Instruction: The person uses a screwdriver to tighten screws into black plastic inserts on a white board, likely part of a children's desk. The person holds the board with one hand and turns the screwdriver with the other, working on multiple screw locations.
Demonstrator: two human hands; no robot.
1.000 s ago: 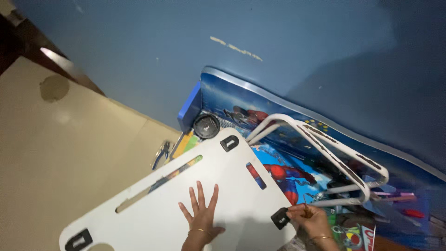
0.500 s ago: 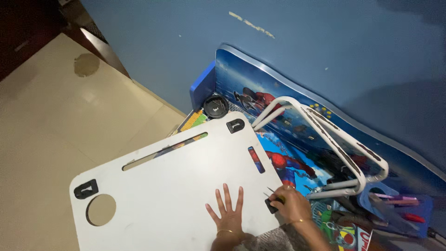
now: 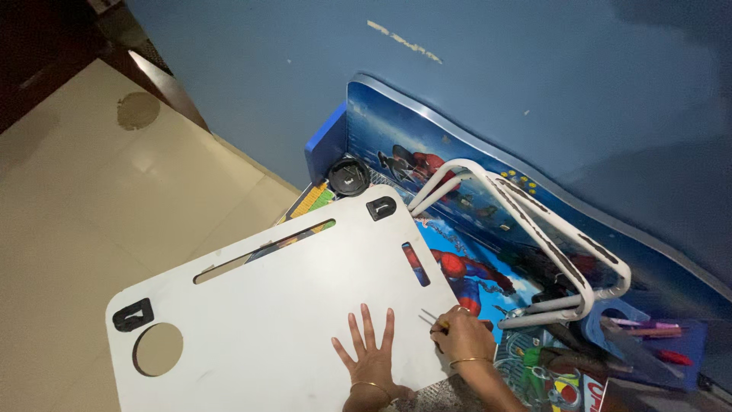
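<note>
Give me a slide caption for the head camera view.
Left hand flat on white board; right hand holds thin tool.

- The white board [image 3: 290,305] under the left hand [image 3: 371,352] looks smooth and matt, like coated wood or plastic.
- Black clips [image 3: 132,314] at its 9 and 1 o'clock corners look like plastic.
- The white tube frame [image 3: 534,236], at 3 o'clock, looks like painted metal, slightly glossy.
- The picture panel [image 3: 457,275] beneath is glossy print.
- The floor [image 3: 114,191] is smooth, faintly shiny tile.
- The blue wall [image 3: 496,76] is matt paint, chipped in spots.
</note>
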